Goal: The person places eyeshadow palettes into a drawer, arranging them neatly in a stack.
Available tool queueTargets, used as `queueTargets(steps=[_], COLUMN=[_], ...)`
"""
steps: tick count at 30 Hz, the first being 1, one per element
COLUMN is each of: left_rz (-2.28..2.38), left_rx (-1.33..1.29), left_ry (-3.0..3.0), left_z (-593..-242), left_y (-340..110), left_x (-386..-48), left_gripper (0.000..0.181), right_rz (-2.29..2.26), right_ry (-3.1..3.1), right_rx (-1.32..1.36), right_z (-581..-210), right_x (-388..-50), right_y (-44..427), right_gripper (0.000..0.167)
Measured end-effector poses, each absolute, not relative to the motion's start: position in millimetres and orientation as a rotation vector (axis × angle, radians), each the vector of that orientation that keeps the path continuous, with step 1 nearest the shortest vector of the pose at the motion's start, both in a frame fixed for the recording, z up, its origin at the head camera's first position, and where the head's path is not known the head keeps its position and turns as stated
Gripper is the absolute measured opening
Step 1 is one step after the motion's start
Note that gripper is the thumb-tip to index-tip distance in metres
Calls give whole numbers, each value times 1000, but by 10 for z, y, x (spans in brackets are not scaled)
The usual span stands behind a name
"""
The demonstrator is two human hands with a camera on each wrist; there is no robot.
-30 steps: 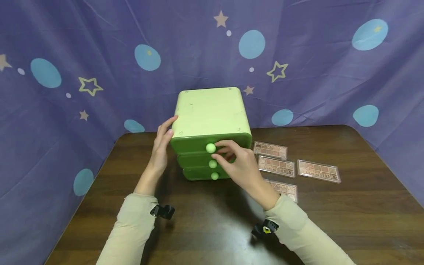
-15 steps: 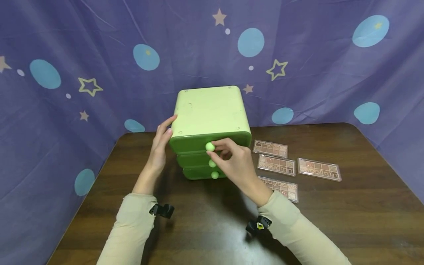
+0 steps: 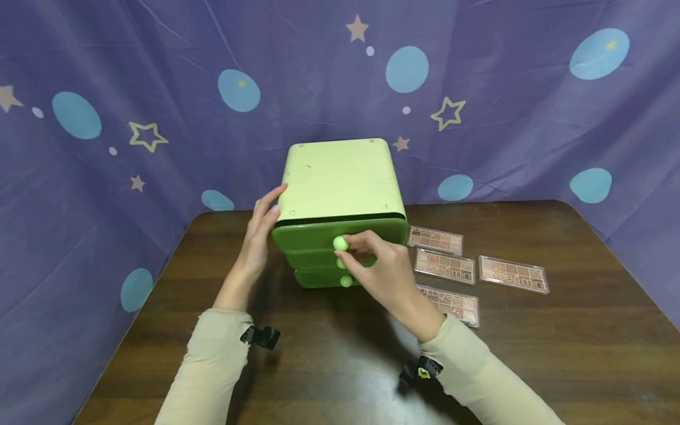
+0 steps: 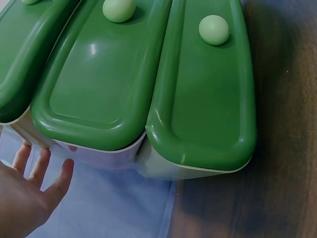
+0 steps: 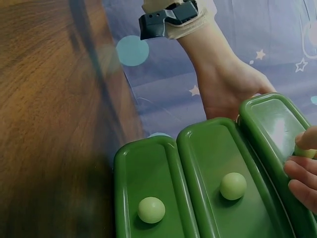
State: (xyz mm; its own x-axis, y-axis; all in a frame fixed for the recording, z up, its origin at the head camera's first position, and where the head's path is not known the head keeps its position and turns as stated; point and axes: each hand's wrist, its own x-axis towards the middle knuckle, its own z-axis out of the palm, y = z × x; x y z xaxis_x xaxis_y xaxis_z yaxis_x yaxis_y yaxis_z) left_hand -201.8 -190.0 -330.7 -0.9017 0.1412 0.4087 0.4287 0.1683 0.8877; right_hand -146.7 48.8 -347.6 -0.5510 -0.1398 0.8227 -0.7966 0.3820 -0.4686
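Observation:
A small green drawer box (image 3: 340, 180) with a pale top stands on the table in the head view. Its three dark green drawers carry round pale knobs. With thumb and fingers, my right hand (image 3: 390, 271) pinches the knob (image 3: 340, 243) of the top drawer (image 3: 305, 237). That drawer sits slightly out, with a thin dark gap under the box's top edge. My left hand (image 3: 257, 242) rests against the box's left side, its fingers fairly straight, also seen in the left wrist view. The right wrist view shows the middle knob (image 5: 233, 186) and bottom knob (image 5: 151, 210) untouched.
Right of the box lie several flat eyeshadow palettes, among them a far one (image 3: 435, 240), a middle one (image 3: 445, 267), a right one (image 3: 513, 274) and a near one (image 3: 451, 306). A purple curtain (image 3: 319, 77) hangs behind the brown wooden table (image 3: 329, 366).
My right thumb and fingers have closed on the top knob. The top drawer has come a little forward, and a gap shows above it. My left hand stays on the box's side.

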Motion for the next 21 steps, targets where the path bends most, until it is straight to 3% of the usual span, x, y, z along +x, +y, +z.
queueTargets(steps=[21], left_rz=[-1816], left_rx=[-510], left_ry=[-2197], left_z=[-3305], left_y=[-1883], left_x=[-2000], left_gripper=[55], right_rz=[1112], right_ry=[-1886], right_rx=[935], right_z=[-3491], right_x=[-1177], right_y=[525], right_gripper=[18])
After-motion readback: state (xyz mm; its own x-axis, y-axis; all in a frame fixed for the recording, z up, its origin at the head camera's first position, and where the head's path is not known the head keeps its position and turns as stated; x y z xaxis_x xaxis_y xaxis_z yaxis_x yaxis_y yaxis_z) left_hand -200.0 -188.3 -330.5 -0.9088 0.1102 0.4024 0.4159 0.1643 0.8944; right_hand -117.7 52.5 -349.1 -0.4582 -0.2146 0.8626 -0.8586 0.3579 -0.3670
